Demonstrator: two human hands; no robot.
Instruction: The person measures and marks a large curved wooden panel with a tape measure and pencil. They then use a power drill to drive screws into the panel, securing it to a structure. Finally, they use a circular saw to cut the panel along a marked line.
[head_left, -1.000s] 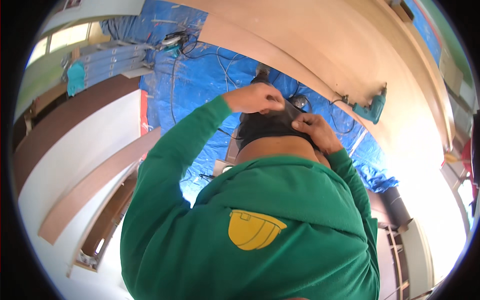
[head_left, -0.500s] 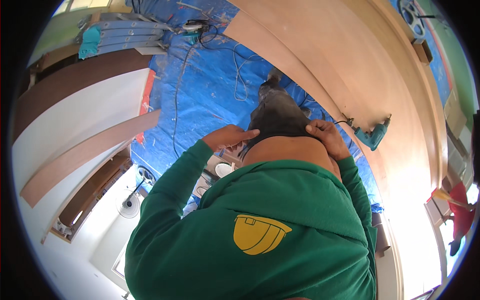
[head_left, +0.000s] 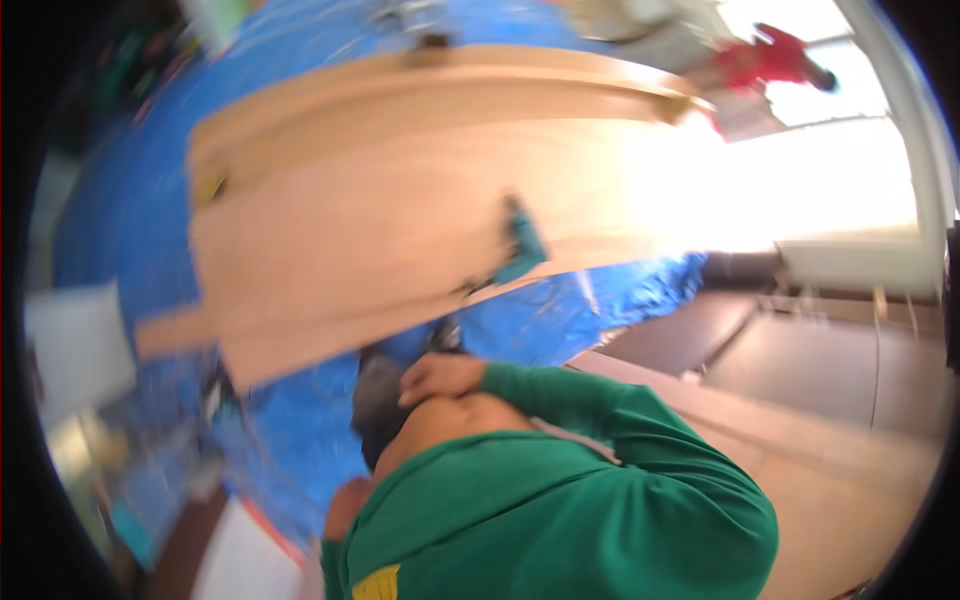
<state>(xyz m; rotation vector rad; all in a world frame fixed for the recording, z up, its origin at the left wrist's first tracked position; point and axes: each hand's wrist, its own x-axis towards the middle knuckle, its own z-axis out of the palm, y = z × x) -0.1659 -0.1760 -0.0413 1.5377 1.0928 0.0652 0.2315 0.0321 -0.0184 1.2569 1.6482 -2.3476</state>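
My right hand (head_left: pixel 440 378) is at the front of my dark trousers (head_left: pixel 378 405), its fingers curled on the waistband below my bare belly. My left hand (head_left: pixel 347 503) shows only in part beside my left hip; the green sweatshirt (head_left: pixel 520 520) covers some of it, and its fingers cannot be made out. Ahead of me a teal corded power drill (head_left: pixel 522 248) lies on its side on a large pale wooden panel (head_left: pixel 370 250). Motion blurs much of the picture.
Blue tarpaulin (head_left: pixel 500 325) covers the floor around the panel. A small yellow item (head_left: pixel 212 187) sits at the panel's left end. Dark brown boards (head_left: pixel 690 335) lie to the right. A person in red (head_left: pixel 765 65) is at the far right by bright windows.
My view has swung to the right, bringing the panel and drill in front of me. Both hands were pinching the waistband; now the left one is mostly out of sight.
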